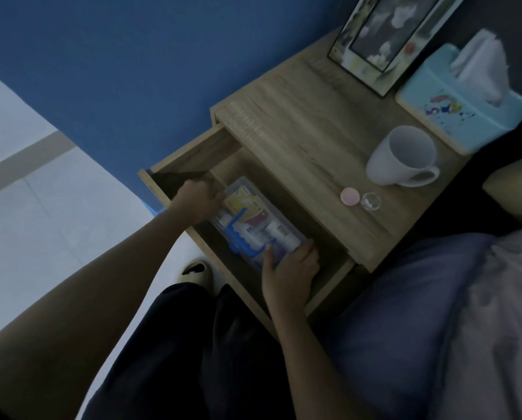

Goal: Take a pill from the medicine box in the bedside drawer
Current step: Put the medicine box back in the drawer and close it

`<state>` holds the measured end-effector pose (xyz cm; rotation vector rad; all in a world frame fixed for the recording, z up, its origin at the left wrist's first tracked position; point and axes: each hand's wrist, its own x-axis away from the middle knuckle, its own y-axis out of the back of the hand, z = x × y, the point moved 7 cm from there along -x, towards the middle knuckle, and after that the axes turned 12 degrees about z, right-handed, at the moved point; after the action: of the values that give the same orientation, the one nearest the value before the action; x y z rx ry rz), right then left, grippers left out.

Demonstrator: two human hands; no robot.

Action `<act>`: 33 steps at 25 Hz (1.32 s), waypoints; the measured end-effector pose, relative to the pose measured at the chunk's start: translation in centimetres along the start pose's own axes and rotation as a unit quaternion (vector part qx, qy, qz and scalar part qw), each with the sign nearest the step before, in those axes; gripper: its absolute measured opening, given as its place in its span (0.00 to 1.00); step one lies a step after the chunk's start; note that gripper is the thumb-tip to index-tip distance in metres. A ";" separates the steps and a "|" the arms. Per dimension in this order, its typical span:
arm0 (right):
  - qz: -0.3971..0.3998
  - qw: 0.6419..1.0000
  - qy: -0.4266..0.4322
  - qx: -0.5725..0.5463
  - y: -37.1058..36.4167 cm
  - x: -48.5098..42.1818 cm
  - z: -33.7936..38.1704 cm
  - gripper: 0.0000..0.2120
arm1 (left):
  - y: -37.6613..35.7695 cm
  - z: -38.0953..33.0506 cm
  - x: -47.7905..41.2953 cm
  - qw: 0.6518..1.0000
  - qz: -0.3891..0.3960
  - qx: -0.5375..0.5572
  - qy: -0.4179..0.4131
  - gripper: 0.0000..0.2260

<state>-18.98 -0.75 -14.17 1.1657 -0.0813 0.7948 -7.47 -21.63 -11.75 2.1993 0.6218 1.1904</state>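
1. The left hand [197, 201] curls over the far end of the medicine box [255, 221], fingers closed on its edge.
2. The box, clear with a blue handle [238, 234], lies in the open drawer [193, 153] between both hands.
3. The right hand [290, 272] clamps the box's near end, thumb on top.
4. Right of that grip, on the nightstand top [314, 140], stand a white mug [404, 154] and tissue box [463, 104].

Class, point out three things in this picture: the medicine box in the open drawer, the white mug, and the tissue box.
medicine box [255, 221]: head view, on its clear lid above the packets.
white mug [404, 156]: head view, on its outer wall.
tissue box [457, 116]: head view, on its light blue side.
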 end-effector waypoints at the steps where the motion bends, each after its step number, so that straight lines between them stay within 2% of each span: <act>1: -0.012 0.999 0.047 0.004 0.6 0.6 0.8 0.36 | 0.5 0.4 0.5 0.999 -0.049 0.010 -0.009 0.12; 3: -0.004 0.989 0.147 0.031 1.1 1.3 2.9 0.32 | 1.4 1.8 2.2 0.985 -0.168 0.026 -0.019 0.12; 5: 0.000 0.971 0.234 0.056 2.0 0.0 5.3 0.31 | 2.2 3.5 4.4 0.958 -0.276 0.069 0.019 0.14; 7: 0.040 0.958 0.272 0.083 3.0 -3.3 7.4 0.34 | 1.9 5.2 5.8 0.929 -0.324 0.157 0.089 0.19; 9: 0.068 0.940 0.306 0.135 3.6 -6.0 8.3 0.38 | 0.5 6.6 5.8 0.913 -0.271 0.262 0.155 0.24; 11: 0.111 0.929 0.303 0.181 3.5 -8.0 7.6 0.41 | -0.5 6.6 5.2 0.903 -0.202 0.337 0.171 0.23; 15: 0.177 0.909 0.303 0.223 2.3 -9.6 5.7 0.44 | -0.7 6.3 3.9 0.876 -0.193 0.415 0.151 0.23; 20: 0.162 0.906 0.316 0.230 2.7 -8.9 5.6 0.47 | -0.5 5.3 2.2 0.886 -0.163 0.423 0.097 0.23; 25: 0.154 0.904 0.310 0.252 3.0 -8.5 5.9 0.47 | -0.1 3.3 -1.5 0.880 -0.124 0.452 0.078 0.25; 28: 0.149 0.908 0.311 0.237 2.8 -8.6 5.8 0.48 | 0.4 1.5 -3.9 0.884 -0.093 0.457 0.042 0.21; 33: 0.123 0.913 0.321 0.221 2.3 -9.1 5.5 0.50 | 0.4 -1.6 -7.5 0.841 -0.071 0.536 0.004 0.09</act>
<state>-25.14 -9.65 -14.10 1.2702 0.5337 1.4408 -12.50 -26.24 -15.25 2.9100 1.7447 0.8262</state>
